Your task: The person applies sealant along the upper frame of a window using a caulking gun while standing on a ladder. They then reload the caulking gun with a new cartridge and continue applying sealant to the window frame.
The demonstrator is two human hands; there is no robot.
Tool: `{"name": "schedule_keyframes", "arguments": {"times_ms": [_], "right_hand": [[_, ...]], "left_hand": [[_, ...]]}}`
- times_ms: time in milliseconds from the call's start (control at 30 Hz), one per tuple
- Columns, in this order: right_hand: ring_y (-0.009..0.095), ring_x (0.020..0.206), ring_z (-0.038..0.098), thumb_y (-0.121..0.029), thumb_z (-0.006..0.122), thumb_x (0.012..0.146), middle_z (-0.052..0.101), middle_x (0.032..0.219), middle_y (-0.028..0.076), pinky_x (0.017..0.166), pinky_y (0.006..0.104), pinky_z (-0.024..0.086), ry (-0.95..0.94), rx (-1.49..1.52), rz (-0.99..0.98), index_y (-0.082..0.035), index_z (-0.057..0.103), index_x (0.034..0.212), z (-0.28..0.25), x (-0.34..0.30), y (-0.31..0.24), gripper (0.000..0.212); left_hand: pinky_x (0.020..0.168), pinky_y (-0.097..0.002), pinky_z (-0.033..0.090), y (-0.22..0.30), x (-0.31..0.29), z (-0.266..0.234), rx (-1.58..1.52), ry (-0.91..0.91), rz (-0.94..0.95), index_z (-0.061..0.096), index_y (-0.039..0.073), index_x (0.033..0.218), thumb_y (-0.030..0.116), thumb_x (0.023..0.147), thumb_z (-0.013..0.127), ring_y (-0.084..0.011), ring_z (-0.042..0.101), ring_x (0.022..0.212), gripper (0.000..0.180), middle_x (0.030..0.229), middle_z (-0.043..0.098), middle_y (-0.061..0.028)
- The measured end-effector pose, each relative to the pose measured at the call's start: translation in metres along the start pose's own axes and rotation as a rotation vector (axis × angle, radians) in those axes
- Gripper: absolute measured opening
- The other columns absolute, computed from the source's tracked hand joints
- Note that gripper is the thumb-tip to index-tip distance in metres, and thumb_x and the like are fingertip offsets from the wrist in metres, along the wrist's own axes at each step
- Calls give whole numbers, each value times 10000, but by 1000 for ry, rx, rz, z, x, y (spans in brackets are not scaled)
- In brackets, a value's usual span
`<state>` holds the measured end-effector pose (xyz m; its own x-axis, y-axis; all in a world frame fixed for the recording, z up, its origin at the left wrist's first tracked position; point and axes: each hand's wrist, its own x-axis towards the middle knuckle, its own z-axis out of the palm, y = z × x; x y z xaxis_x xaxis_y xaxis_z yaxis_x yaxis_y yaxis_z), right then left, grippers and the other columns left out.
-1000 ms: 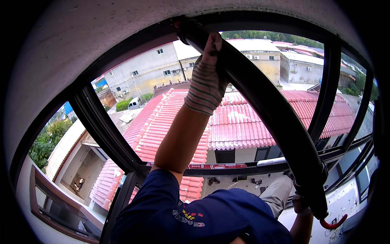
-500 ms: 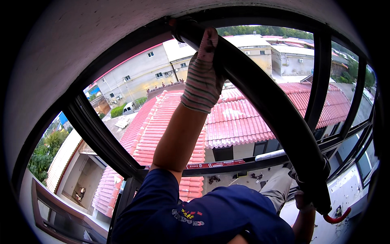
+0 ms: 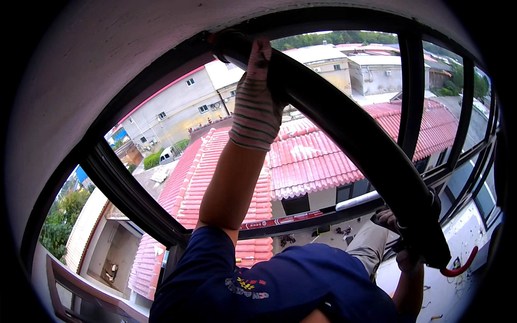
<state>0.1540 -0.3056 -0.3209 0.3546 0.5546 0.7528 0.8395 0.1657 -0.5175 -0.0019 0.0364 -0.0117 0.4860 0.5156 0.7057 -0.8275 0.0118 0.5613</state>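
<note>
A long, thick black bar [image 3: 344, 142] runs slantwise from the upper middle to the lower right. It looks curved in this wide view. My left hand [image 3: 259, 102], in a striped work glove with dark smudges, is closed around its upper part with the thumb on the near face. The other fingers are hidden behind the bar. Low down, my right hand [image 3: 410, 260] grips the bar near its lower end, partly covered by it. A red curved piece [image 3: 460, 264] sticks out at that end. The upper end meets the dark window frame [image 3: 177, 56].
Dark window posts [image 3: 411, 91] stand to the right, and another thick post [image 3: 132, 183] is at left. A red-and-white strip [image 3: 285, 219] and a white tube [image 3: 358, 201] lie along the lower rail. Red tiled roofs [image 3: 318, 161] lie outside below. Small dark items are scattered beneath the rail.
The view has shifted slightly. The bar's upper end and my left hand appear farther left; its lower end sits slightly farther right. More of my right hand's fingers show beside the bar.
</note>
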Motion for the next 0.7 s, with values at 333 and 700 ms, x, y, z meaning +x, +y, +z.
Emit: {"name": "schedule_keyframes", "arguments": {"times_ms": [333, 700], "right_hand": [[228, 1186, 577, -192, 764, 823, 587, 1316, 107, 1010, 349, 449, 43, 113, -341, -61, 500, 1400, -12, 27, -22, 647], [213, 901, 618, -601, 494, 945, 595, 917, 71, 857, 376, 489, 53, 281, -62, -12, 559, 1117, -16, 33, -33, 617]], "left_hand": [[820, -369, 588, -5, 0, 19, 77, 35, -49, 617, 157, 1136, 439, 885, 725, -173, 660, 865, 392, 963, 636, -6], [883, -369, 559, -29, -3, 35, 5, 8, -14, 640, 238, 1197, 373, 884, 742, -153, 620, 994, 356, 1082, 620, 41]]}}
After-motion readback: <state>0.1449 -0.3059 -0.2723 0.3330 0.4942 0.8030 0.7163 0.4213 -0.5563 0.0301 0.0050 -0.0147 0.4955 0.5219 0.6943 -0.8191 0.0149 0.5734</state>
